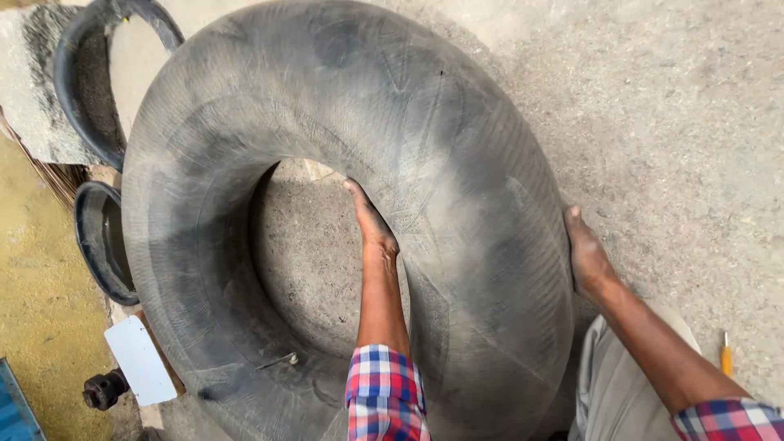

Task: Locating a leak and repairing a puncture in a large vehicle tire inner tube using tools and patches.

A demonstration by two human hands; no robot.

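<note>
Big black inflated inner tube [457, 163] stands tilted on the concrete floor [678, 106], filling the middle of the view, its lower edge near the person's knee [612, 392]. Left hand [371, 220] reaches through the central hole, palm flat on the inner wall, fingers [357, 194] stretched out and pressing, not curled around anything. Right hand [586, 253] lies flat on the outer right edge, fingers out of sight behind the rubber, so how far they wrap I cannot tell. Valve stem [282, 359] sticks out low on the inner rim.

Far left: two black rubber rings [90, 98], a white plate [140, 359] and a dark metal fitting [102, 390]. Yellow-handled tool [725, 355] lies at near right.

Judgement: turning or checking the tube goes best with both palms squeezing from opposite sides, keeping it braced against the leg and clear of the valve.
</note>
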